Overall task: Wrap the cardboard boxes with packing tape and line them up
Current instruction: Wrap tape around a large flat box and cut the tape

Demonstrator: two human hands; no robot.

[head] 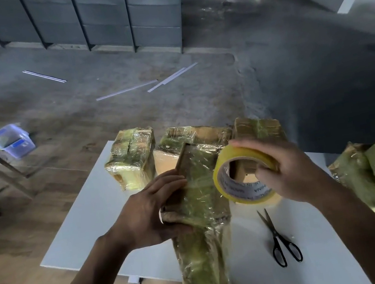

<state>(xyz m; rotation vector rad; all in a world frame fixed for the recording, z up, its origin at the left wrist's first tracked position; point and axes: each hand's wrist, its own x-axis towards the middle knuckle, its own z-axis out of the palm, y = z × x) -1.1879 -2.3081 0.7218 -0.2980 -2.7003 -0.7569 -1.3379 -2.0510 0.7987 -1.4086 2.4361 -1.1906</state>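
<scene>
Meanwhile left hand (148, 210) grips the box (198, 212); right hand (289, 171) holds tape roll (242, 177).

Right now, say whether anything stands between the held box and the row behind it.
Nothing visible. The box in the left hand is just before the row; tape roll and scissors are rightward.

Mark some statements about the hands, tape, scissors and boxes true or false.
1. The right hand grips the tape roll. True.
2. The left hand holds the scissors. False: it grips the long wrapped box; the scissors lie on the white table.
3. The three wrapped boxes sit along the table's far edge. True.
4. The scissors lie to the left of the long wrapped box. False: they lie to its right.
</scene>
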